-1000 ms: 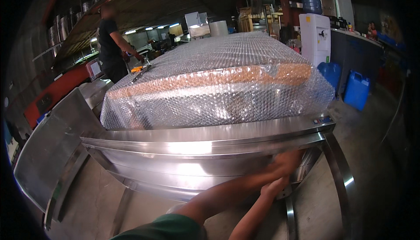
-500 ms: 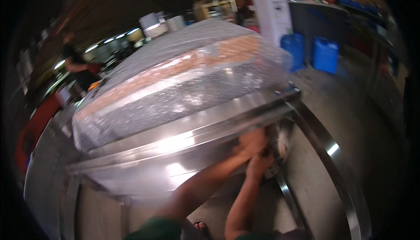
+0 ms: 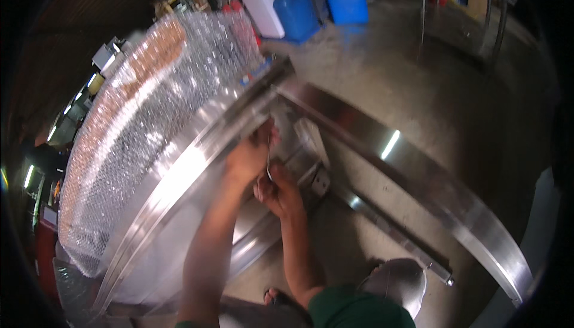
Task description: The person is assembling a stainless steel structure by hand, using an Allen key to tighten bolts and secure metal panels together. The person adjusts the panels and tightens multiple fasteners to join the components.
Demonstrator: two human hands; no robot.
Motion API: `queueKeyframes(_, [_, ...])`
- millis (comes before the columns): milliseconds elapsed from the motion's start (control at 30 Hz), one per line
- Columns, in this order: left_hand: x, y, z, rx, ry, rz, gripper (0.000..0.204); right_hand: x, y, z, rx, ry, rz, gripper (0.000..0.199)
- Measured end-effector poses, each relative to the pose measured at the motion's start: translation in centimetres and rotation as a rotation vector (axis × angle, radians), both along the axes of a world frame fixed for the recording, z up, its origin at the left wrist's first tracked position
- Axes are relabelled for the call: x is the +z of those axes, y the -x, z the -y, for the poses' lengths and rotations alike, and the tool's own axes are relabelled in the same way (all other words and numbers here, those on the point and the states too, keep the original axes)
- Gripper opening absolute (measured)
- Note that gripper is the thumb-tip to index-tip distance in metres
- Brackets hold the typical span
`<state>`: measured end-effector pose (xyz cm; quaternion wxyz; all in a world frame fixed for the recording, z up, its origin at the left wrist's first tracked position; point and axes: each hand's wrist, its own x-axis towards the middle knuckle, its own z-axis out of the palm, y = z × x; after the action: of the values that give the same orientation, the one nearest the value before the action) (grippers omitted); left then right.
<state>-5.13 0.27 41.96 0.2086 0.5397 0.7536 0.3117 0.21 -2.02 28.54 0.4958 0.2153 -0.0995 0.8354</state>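
Observation:
My left hand [image 3: 248, 158] reaches in under the edge of a stainless steel frame [image 3: 194, 155], fingers curled near the frame's corner. Close below it and slightly to the right, my right hand [image 3: 281, 193] is closed on a thin shiny metal rod [image 3: 268, 159]. The rod's upper end runs to the fingers of my left hand; I cannot tell whether those fingers grip it. Beside the hands, a steel plate with holes [image 3: 321, 181] shows at the inner corner. A large bubble-wrapped block [image 3: 155, 119] rests on top of the frame.
A steel leg [image 3: 388, 143] extends from the corner toward the lower right, with a thinner steel bar [image 3: 388, 226] inside it. Two blue water containers, one round [image 3: 296, 14] and one square [image 3: 347, 2], stand beyond on the concrete floor [image 3: 365, 71].
My view has swung to the right, so the wrapped block now lies further left. My hands have come apart a little, and the thin rod shows between them.

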Motion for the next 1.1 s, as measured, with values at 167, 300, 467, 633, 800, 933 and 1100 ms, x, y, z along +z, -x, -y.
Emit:
queueKeyframes(167, [0.5, -1.9, 0.7, 0.025, -0.151, -0.386, 0.040, 1.5, 1.2, 0.7, -0.498, 0.059, 0.731, 0.014])
queueKeyframes(300, [0.8, -2.5, 0.4, 0.022, -0.162, -0.368, 0.035, 3.0, 1.7, 2.0, -0.978, 0.013, 1.307, 0.018])
queueKeyframes(467, [1.4, -1.6, -0.2, -0.073, -0.121, 0.072, 0.030, 2.6, 1.4, 1.6, -0.625, -0.035, 0.846, 0.021])
queueKeyframes(633, [1.7, -0.3, -0.3, -0.149, -0.083, 0.167, 0.031, 0.1, 0.5, 0.1, 0.133, 0.034, 0.101, 0.034])
queueKeyframes(800, [1.3, 0.1, -0.4, -0.207, -0.158, 0.228, 0.030, 0.3, 1.1, -0.1, 0.261, 0.176, 0.070, 0.021])
queueKeyframes(933, [0.7, 0.1, -0.5, -0.201, -0.212, 0.179, 0.032, 1.6, 1.7, 0.4, 0.133, 0.332, 0.073, 0.019])
queueKeyframes(1100, [-0.2, -0.5, -0.5, -0.043, -0.442, -0.366, 0.029, 2.1, 2.7, 0.3, -0.677, 0.374, 0.750, 0.020])
